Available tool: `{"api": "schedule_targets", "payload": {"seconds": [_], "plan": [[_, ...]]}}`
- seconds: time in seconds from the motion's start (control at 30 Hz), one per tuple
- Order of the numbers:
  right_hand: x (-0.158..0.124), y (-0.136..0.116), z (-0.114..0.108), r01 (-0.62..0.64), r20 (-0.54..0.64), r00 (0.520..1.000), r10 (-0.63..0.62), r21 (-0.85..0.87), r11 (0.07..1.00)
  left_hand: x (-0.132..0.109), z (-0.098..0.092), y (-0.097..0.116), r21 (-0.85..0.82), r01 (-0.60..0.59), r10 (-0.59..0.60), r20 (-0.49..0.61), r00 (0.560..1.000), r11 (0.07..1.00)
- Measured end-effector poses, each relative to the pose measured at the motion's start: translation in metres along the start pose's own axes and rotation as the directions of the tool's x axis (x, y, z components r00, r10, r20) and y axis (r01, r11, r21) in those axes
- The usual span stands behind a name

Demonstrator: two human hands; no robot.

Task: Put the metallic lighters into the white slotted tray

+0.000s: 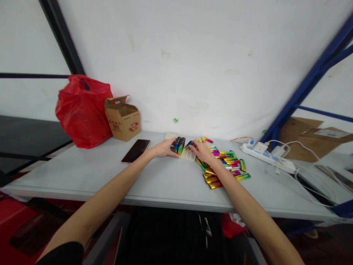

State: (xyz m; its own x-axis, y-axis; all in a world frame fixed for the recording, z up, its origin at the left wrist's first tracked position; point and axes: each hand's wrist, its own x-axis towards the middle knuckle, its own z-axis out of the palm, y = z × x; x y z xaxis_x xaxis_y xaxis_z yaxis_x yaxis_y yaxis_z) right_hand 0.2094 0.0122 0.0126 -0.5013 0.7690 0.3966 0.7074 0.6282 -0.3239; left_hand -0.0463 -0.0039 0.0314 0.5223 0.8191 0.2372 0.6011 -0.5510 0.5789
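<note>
A block of upright shiny cylinders with dark tops point(179, 145) stands on a pale tray with rows of holes point(189, 154). My left hand point(166, 148) is wrapped round the left side of this block. Just to its right, my right hand point(200, 150) pinches one dark-ended cylinder point(189, 144), held tilted over the tray. Many loose cylinders in gold, green, red and pink point(230, 161) lie in a pile beside and beneath my right forearm. Part of the tray is hidden behind the block and my hands.
On the left are a red plastic bag point(84, 110), an open cardboard box point(126, 123) and a dark-screened phone point(136, 151). A white power strip with cables point(267, 157) and brown cardboard point(300, 138) are on the right. A white wall point(187, 73) rises behind the grey table point(96, 180).
</note>
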Motion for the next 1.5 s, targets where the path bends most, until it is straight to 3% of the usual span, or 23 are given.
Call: {"api": "schedule_targets", "payload": {"seconds": [0.47,0.7,0.83,0.93,1.1,1.23,1.4,1.5], "plan": [[0.007,-0.003,0.005,0.027,0.037,0.999,-0.023,-0.123,0.992,-0.002,0.002,0.004,0.055,-0.035,0.033,0.039,0.999,0.998],[0.0,0.003,-0.013,0.088,0.018,0.996,-0.088,-0.044,0.995,-0.001,0.003,0.004,0.072,-0.018,0.015,0.039,0.999,0.997],[-0.003,0.033,-0.022,-0.03,-0.096,0.995,0.019,-0.119,0.992,-0.001,0.003,0.004,0.102,-0.02,0.017,0.032,0.999,0.995],[-0.008,0.063,-0.022,-0.228,-0.162,0.967,0.197,-0.199,0.953,-0.001,0.004,0.003,0.112,0.023,-0.027,0.033,0.999,0.993],[-0.012,0.097,-0.016,-0.276,0.042,0.956,0.292,-0.225,0.934,-0.001,0.005,0.0,0.095,0.016,-0.017,0.01,1.0,0.995],[-0.005,0.102,-0.015,-0.249,0.095,0.956,0.279,-0.241,0.938,-0.002,0.004,0.003,0.108,0.013,-0.015,0.015,1.0,0.994],[-0.002,0.095,-0.02,-0.356,-0.042,0.932,0.359,-0.271,0.894,-0.002,0.003,0.007,0.11,0.031,-0.035,0.037,0.999,0.993],[-0.004,0.092,-0.022,-0.421,-0.066,0.905,0.42,-0.282,0.862,-0.002,0.004,0.006,0.104,0.025,-0.028,0.029,0.999,0.994]]}}
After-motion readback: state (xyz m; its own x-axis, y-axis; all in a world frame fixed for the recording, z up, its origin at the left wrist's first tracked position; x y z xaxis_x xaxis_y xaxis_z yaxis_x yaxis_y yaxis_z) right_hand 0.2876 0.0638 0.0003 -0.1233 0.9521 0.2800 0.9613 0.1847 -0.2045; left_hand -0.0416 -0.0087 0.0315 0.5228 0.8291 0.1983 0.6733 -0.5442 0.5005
